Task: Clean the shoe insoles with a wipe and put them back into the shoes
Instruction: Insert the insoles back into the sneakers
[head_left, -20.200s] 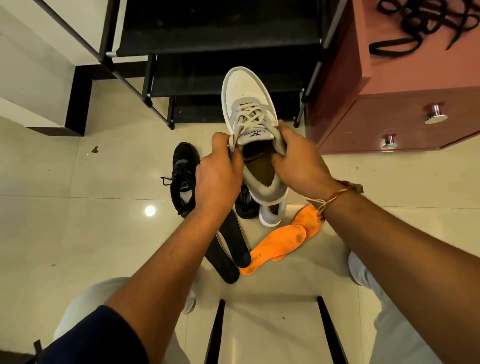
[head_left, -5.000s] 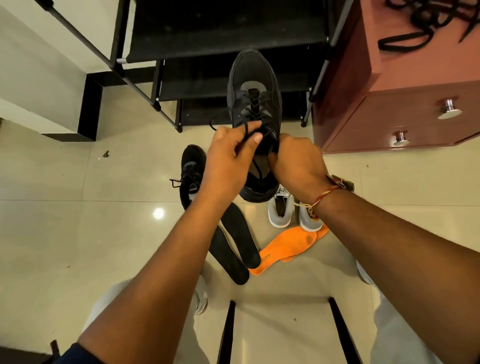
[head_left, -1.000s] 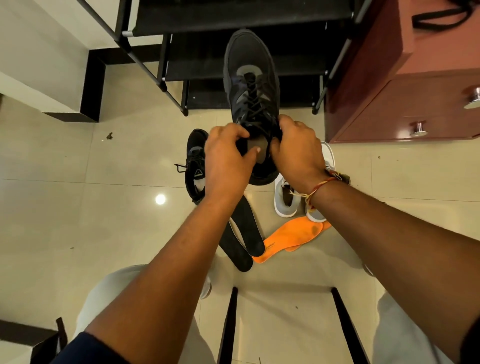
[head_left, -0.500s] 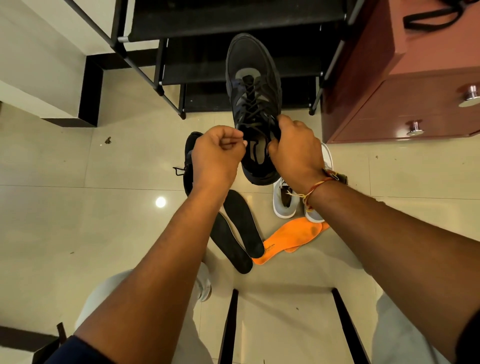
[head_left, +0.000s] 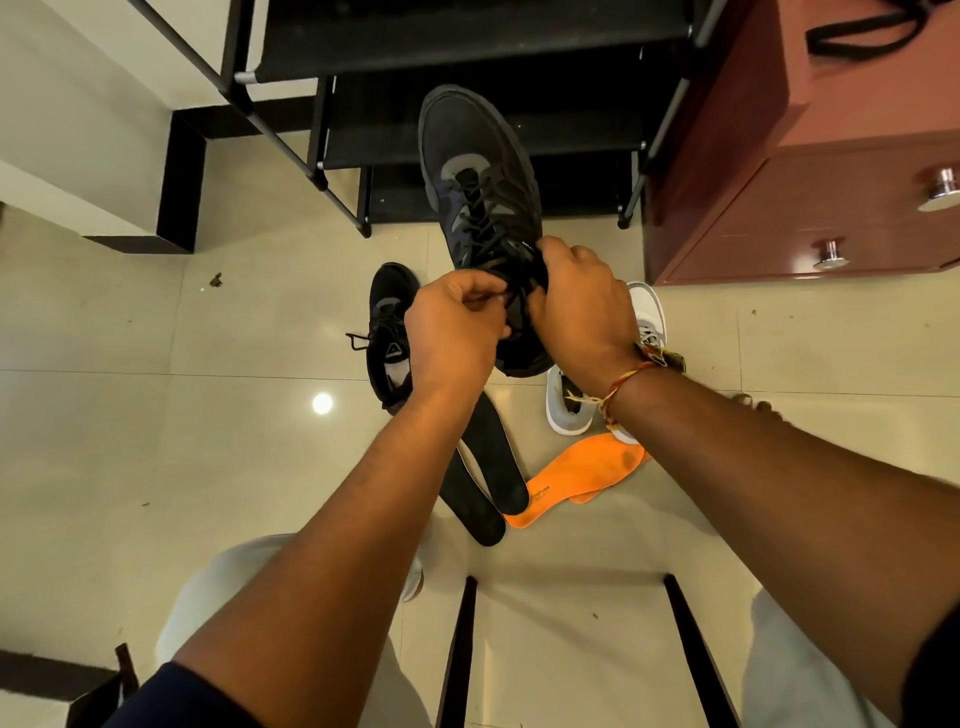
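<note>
Left hand (head_left: 454, 332) pinches a lace (head_left: 506, 293) while the right hand (head_left: 576, 312) grips the raised black sneaker (head_left: 478, 208) at its tongue (mouth hidden). Loosen evenly, so the black insoles (head_left: 488, 467), on the floor (head_left: 234, 441) below, slide in flat.

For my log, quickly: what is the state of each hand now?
Left hand: pinches a lace of the black shoe.
Right hand: grips the black shoe at its opening.
</note>
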